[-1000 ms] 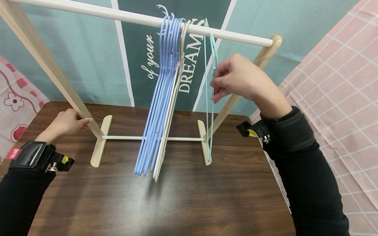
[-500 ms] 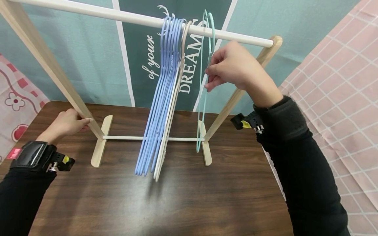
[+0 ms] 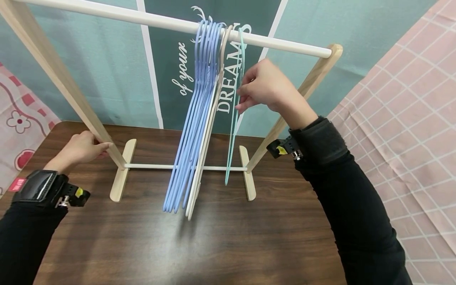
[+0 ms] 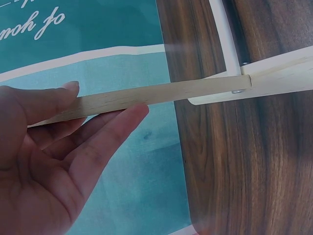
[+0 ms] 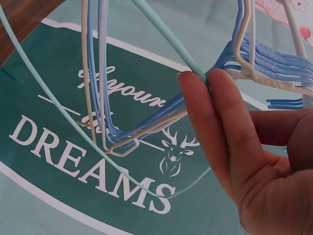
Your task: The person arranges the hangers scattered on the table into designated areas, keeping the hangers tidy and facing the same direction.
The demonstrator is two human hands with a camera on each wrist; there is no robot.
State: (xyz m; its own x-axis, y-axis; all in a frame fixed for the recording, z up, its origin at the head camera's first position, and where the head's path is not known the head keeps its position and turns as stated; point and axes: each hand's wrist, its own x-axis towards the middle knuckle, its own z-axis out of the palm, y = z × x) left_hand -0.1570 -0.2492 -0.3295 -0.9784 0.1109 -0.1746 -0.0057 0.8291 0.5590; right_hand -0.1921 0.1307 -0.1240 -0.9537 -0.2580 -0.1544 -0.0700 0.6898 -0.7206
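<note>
My right hand (image 3: 263, 87) pinches the side of a mint-green clothes hanger (image 3: 231, 142), whose hook is at the white rail (image 3: 285, 44) of a garment rack. In the right wrist view, two fingers (image 5: 225, 107) touch the mint hanger's arm (image 5: 166, 34). Just left of it hang beige hangers (image 3: 204, 154) and a tight bunch of several blue hangers (image 3: 189, 118). My left hand (image 3: 80, 148) holds the rack's left wooden post (image 3: 76, 95) low down; the left wrist view has the thumb (image 4: 54, 100) on one side and fingers on the other.
The rack's left foot (image 3: 122, 170) and right foot (image 3: 247, 174) stand on a dark wooden table (image 3: 199, 245), joined by a thin white crossbar (image 3: 149, 166). Behind hangs a teal cloth (image 3: 117, 71) with printed words. Pink checked cloth (image 3: 402, 138) lies at the right.
The mint hanger and my right hand have moved left along the rail toward the beige hangers. Its hook rose above the rail, then came down. My left hand stays on the post.
</note>
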